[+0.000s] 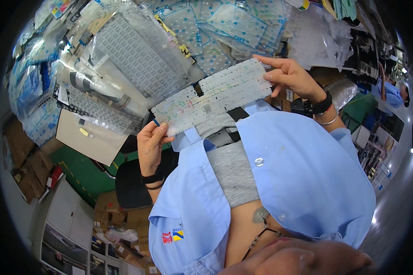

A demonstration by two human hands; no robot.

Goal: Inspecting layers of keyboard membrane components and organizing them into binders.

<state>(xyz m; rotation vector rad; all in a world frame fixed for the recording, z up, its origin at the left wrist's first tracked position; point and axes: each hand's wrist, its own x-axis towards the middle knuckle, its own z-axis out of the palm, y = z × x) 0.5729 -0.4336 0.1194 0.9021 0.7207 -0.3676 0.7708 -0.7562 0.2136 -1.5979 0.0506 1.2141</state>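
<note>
A thin, whitish, translucent keyboard membrane sheet (211, 98) is stretched between my two hands in front of my chest, tilted up toward its right end. It has small cut-outs, a jagged edge and faint coloured marks. My left hand (152, 141) pinches its lower left corner between thumb and fingers. At the upper right end, my right hand (291, 79) grips the edge, thumb and fingers on either side. Just beyond the sheet lies a grey panel (135, 52) with rows of printed key shapes, among clear plastic.
Blue-dotted plastic bags (236, 23) are piled at the back, with clear bubble wrap (319, 34) to their right. A barcode scanner (89, 84) and a beige board (89, 135) are at the left. A black chair (137, 183) stands below. Another person (392, 94) is at the far right.
</note>
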